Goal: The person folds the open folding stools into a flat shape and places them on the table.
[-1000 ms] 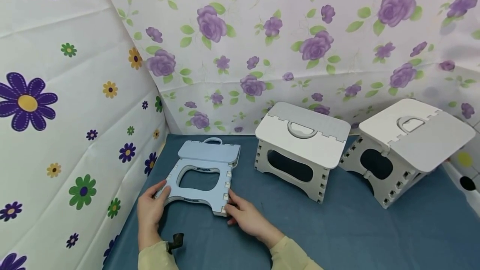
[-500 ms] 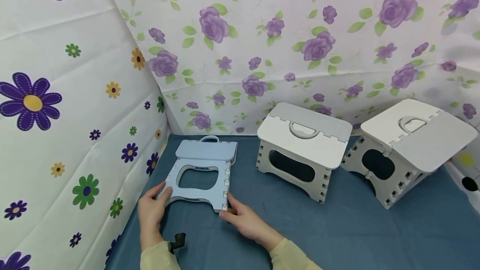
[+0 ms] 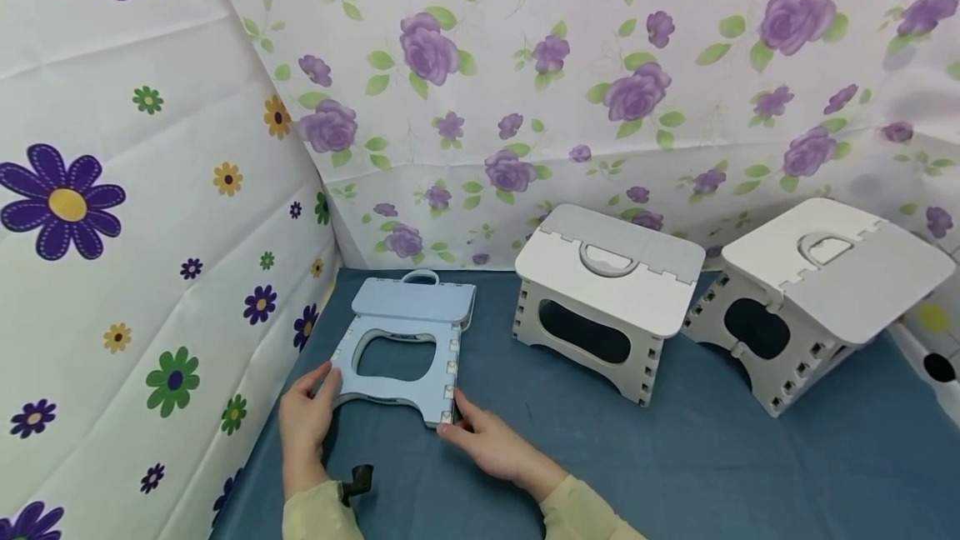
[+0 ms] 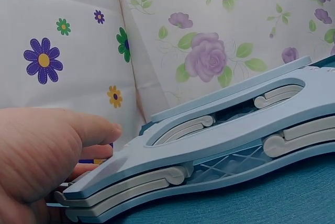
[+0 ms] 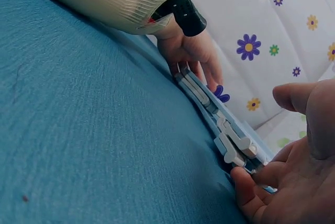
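Note:
A light blue folding stool, folded flat, lies on the blue-green cloth near the left wall, with its seat panel and loop handle away from me. My left hand touches its left side near the front corner. In the left wrist view the left thumb stands above the stool's surface, while other fingers are partly hidden behind the edge. At the near right corner, my right hand touches the side with its fingertips. The right wrist view shows the right thumb lifted away from the stool.
Two white and grey folding stools, the middle one and the right one, stand unfolded to the right. Flower-printed cloth walls rise behind and at left. A black wrist-worn device sits by my left sleeve.
The folded stool has shifted slightly left and away, with both hands following. My right thumb has come off the stool's top at the corner. The unfolded stools stay put.

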A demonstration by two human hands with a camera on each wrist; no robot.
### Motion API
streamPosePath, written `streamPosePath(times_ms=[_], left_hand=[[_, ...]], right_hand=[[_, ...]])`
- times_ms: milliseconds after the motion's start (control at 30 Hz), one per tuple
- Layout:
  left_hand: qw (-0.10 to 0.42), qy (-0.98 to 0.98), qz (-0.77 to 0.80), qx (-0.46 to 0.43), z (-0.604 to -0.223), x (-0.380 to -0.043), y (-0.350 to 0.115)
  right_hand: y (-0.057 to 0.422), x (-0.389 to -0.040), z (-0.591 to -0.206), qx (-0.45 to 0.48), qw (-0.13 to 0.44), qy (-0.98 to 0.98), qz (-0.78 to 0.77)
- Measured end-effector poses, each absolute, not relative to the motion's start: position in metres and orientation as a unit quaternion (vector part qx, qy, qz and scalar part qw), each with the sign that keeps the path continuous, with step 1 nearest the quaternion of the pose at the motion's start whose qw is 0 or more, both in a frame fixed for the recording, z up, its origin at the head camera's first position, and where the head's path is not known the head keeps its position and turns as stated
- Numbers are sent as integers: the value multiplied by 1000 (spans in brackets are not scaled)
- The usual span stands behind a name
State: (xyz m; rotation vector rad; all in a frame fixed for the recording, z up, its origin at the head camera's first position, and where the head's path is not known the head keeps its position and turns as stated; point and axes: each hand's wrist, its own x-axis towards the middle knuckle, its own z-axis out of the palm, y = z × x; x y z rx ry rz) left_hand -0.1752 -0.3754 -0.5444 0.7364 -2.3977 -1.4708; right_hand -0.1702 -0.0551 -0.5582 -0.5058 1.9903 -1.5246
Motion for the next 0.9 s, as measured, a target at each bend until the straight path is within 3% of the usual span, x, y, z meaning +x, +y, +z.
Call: streamPosePath(times_ms=[267,433,733,900], left_hand=[[121,-821,-497,253,-545,-175,-375],[118,-817,-502,259,-545,-175,-375],[119,-816,-501,263,-545,-175,-376],[121,-816,-502,260,-542,-177,-375]], right_hand=[[-56,-180,-582,-186,300,733,-581],[-58,-192,-619,-189,296,724,-594],[-53,-168,-551,-180,275,736,-592],[-54,-165,-543,-167,268,746,-587]])
